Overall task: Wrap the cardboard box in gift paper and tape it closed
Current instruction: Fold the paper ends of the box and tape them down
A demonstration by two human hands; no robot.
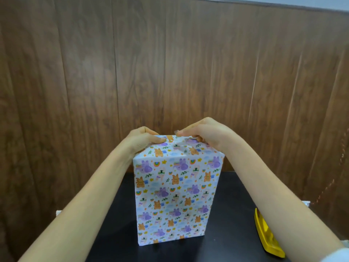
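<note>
Box [175,195] wrapped; L hand [143,141], R hand [206,135] grip top edge, fingertips hidden; yellow obj [264,236] partly covered.

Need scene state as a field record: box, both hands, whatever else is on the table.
box: tall box wrapped in white cartoon-print gift paper, upright on black table
left hand: grips box's top far-left corner
right hand: pinches folded paper at top far edge
other: yellow plastic tool right of box, partly hidden by right forearm
tape: none discernible

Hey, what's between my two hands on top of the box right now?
Only creased gift paper atop the box lies between the left hand and right hand, in the head view.
</note>
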